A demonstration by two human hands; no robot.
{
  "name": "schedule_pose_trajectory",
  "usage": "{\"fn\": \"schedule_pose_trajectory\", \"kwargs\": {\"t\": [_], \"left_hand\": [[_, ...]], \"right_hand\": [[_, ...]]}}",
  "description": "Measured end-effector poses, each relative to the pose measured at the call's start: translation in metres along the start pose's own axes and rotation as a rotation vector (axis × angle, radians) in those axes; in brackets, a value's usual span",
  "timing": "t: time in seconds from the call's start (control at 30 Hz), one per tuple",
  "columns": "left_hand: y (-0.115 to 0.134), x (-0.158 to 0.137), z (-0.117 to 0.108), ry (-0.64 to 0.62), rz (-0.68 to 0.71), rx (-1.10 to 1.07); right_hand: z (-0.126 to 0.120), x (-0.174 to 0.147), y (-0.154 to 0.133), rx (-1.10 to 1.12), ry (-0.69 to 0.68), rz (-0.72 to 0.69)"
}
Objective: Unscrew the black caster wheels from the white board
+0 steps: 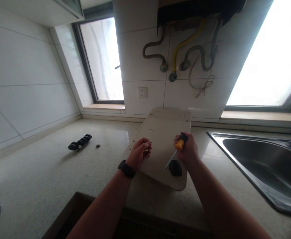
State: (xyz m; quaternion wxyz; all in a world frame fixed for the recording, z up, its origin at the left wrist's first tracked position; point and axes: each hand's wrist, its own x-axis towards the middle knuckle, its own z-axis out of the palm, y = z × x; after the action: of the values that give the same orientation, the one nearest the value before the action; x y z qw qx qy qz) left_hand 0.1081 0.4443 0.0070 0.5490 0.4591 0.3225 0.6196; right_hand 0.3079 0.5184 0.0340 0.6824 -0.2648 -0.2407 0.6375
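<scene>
My right hand (190, 147) is closed around the handle of a screwdriver (179, 144), yellow and black, its metal shaft slanting down to the left. Its tip is close to a black plastic piece (175, 168) that sits near the front right corner of a pale board (164, 132). The board has rounded corners and small holes at its ends. Over its left side, my left hand (142, 151) is pinched together; a tiny dark bit shows at the fingertips, too small to name. A black watch is on the left wrist.
On the counter (105, 166) to the left lie several black plastic pieces (80, 142) in a row and a small heap of what look like screws (98, 145). A steel sink (260, 166) is at right. Pipes (174, 63) and a socket (142, 92) are on the wall behind.
</scene>
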Motion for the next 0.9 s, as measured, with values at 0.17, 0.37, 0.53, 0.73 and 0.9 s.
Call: {"fn": "schedule_pose_trajectory", "kwargs": {"t": [0.17, 0.37, 0.53, 0.73, 0.9], "left_hand": [[0.055, -0.001, -0.092, -0.053, 0.033, 0.703], [0.099, -0.022, -0.239, 0.198, -0.141, 1.253], [0.089, -0.049, -0.300, 0.399, -0.246, 1.377], [0.074, -0.041, -0.308, 0.442, -0.263, 1.514], [0.070, -0.032, -0.309, 0.473, -0.271, 1.613]], "right_hand": [[0.001, -0.002, 0.001, -0.013, -0.005, 0.017], [0.001, -0.003, 0.000, -0.015, 0.001, 0.009], [0.003, -0.003, -0.001, -0.022, 0.002, 0.023], [0.003, -0.002, -0.004, -0.021, 0.002, 0.041], [0.003, -0.002, -0.005, -0.026, -0.016, 0.051]]}}
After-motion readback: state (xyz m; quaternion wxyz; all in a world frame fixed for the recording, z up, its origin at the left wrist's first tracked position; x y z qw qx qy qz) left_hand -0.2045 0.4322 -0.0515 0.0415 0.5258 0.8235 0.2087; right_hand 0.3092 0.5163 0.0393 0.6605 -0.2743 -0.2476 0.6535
